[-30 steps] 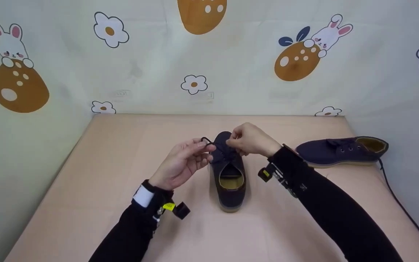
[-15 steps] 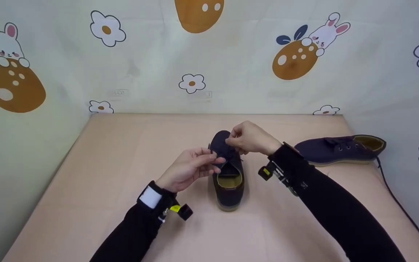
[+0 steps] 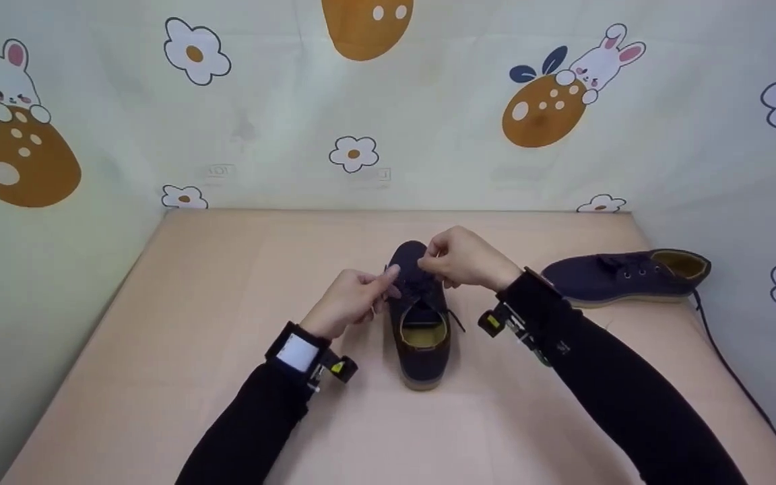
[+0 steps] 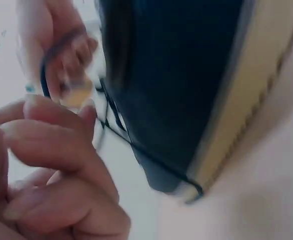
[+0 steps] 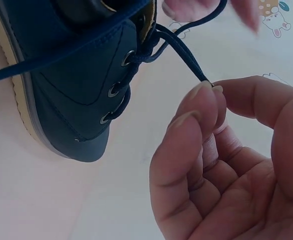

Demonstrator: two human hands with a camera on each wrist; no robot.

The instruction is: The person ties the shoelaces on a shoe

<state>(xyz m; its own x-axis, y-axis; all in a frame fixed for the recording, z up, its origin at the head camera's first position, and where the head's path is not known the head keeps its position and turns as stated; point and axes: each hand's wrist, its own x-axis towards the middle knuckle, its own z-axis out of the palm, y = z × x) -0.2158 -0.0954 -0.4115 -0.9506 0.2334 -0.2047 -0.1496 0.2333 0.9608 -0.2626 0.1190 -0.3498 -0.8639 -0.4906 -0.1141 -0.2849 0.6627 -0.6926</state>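
A lace end (image 3: 457, 320) now trails off the right side of our shoe (image 3: 424, 369), centred on the table (image 3: 226, 316); so it looks passed across. Our right hand (image 3: 467, 259) pinches doubled lace (image 5: 186, 57); whether our left hand (image 3: 349, 300) pinches any, we cannot tell.

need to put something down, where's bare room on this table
Bare: the table, between the left hand and left wall; also nearer than the middle shoe, between both sleeves. Crowded: around that shoe's laces, beside the right hand, and at right, by the second shoe and dark cord.
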